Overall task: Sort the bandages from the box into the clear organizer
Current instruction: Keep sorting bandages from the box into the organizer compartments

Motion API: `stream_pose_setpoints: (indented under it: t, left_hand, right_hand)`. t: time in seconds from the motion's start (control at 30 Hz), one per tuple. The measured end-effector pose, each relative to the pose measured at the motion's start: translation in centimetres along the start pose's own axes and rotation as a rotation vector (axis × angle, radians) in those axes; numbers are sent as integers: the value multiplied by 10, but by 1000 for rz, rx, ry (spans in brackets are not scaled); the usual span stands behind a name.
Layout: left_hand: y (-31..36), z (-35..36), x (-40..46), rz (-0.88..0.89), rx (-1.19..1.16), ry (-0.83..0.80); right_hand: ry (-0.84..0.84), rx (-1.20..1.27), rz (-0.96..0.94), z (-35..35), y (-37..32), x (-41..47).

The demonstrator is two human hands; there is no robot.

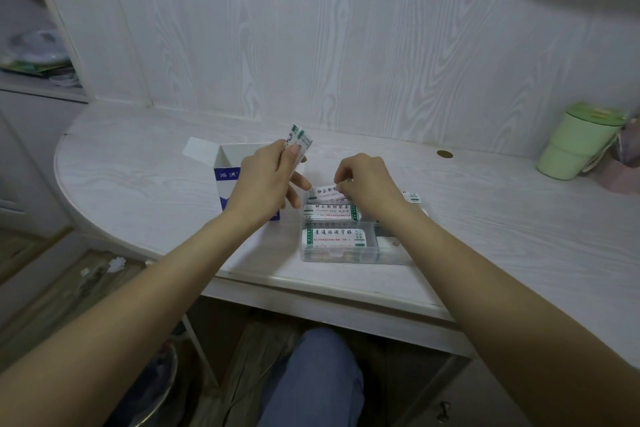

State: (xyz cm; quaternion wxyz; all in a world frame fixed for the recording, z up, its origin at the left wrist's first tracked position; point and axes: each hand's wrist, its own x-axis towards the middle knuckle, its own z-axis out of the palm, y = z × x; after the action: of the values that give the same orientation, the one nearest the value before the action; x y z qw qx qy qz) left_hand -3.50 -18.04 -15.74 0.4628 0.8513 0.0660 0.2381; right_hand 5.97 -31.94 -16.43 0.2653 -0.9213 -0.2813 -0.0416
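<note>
Two hands are at work over the white table (145, 163), and from the left the first thing is the box (228, 173), blue and white, standing open with its flap folded back. Just over its right side the left hand (266, 180) pinches a small stack of bandages (298, 140) between thumb and forefinger, held upright, the other fingers loosely extended below. To the right, the right hand (367, 184) has its fingertips curled down, pinching one wrapped strip (323, 191) at the far row of the organizer (346, 255), which sits near the table's front edge. Its left-hand compartments already hold flat stacks of wrapped strips, printed side up; the right-hand ones are mostly hidden by the forearm. These paper-wrapped strips look very light, thin and bendy, so they probably slide over one another and fan out if gripped loosely. A firm pinch across the short end or mid-length, keeping the stack squared, seems safest; laying each flat into its slot should avoid creasing. A green cup (578, 142) stands far right.
</note>
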Motion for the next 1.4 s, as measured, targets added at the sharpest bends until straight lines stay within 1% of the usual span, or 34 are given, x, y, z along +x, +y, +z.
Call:
stream_pose_setpoints:
  t: [0.1,0.23,0.3,0.37,0.43,0.47,0.5,0.53,0.57,0.6,0.67,0.73,0.93,1.07,1.17,1.23,1.3,1.4]
  left_hand:
    - [2,1,-3,23,19,-21]
    - [6,0,-3,46,6,-103]
    - [7,-1,-2,18,-55,-141]
    - [8,-1,-1,-49,-190,-168]
    - [10,-2,-1,-92,-285,-186]
    - [10,-3,-1,-100,-306,-192]
    - [10,-3,-1,-104,-324,-202]
    - [11,-3,-1,-107,-342,-216]
    - [13,-2,-1,-108,-358,-235]
    - [14,-2,-3,-107,-364,-255]
    - [19,0,-6,-104,-361,-288]
    - [23,1,-7,-105,-361,-293]
    - [28,6,-11,-163,-460,-296]
    - [28,8,-10,-176,-486,-235]
    - [27,8,-10,-227,-520,-181]
    - [27,6,-9,-277,-536,-214]
    - [29,6,-10,-304,-544,-305]
    - [31,5,-11,-282,-526,-390]
  right_hand:
    - [-25,-96,-23,3,1,1]
    - [-67,-171,-27,5,1,3]
    - [-86,-159,-19,5,2,4]
    - [-69,-112,-16,1,5,4]
    - [42,67,-4,-7,5,0]
    - [95,252,17,-13,3,-4]
    - [115,490,48,-19,1,-9]
    - [92,728,71,-25,-3,-14]
    - [53,891,72,-30,-5,-18]
    - [21,947,50,-33,-8,-22]
    - [-4,919,-6,-36,-11,-28]
    - [17,890,-27,-36,-11,-30]
    - [119,835,33,-33,-7,-36]
    - [150,847,59,-30,-5,-40]
    - [192,851,9,-33,-3,-43]
    - [241,795,-48,-34,-2,-43]
    - [292,683,-106,-32,-3,-41]
    - [373,483,-181,-25,-5,-40]
